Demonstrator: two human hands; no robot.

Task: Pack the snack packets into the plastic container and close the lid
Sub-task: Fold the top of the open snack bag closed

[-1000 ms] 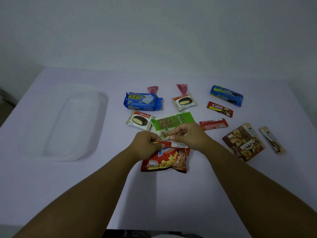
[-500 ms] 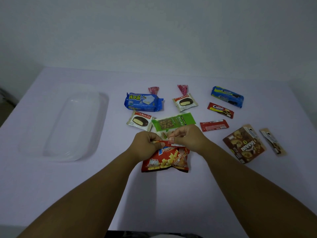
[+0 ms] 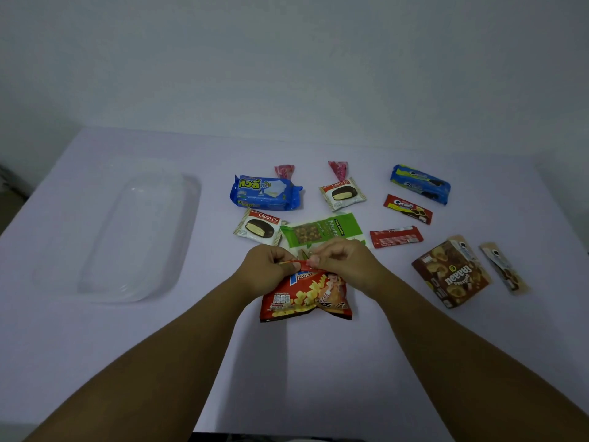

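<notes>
A red potato chip bag [image 3: 307, 295] lies in the middle of the table. My left hand [image 3: 267, 266] and my right hand [image 3: 342, 260] both pinch its top edge, close together. Just behind them lies a green nut packet [image 3: 322, 231]. A clear plastic container [image 3: 127, 231] sits at the left, apart from the packets. Whether a lid covers it I cannot tell.
Behind and to the right lie a blue wafer pack [image 3: 264, 193], two Choco Pie packets [image 3: 259, 229] [image 3: 342, 194], two pink candies [image 3: 284, 170], a blue cookie pack [image 3: 420, 184], two red packets [image 3: 408, 208] [image 3: 396, 236], a brown box [image 3: 452, 272] and a beige stick [image 3: 503, 266].
Both hands have drawn closer together on the bag's top edge, and the top of the bag looks more bunched up. The other packets have not moved.
</notes>
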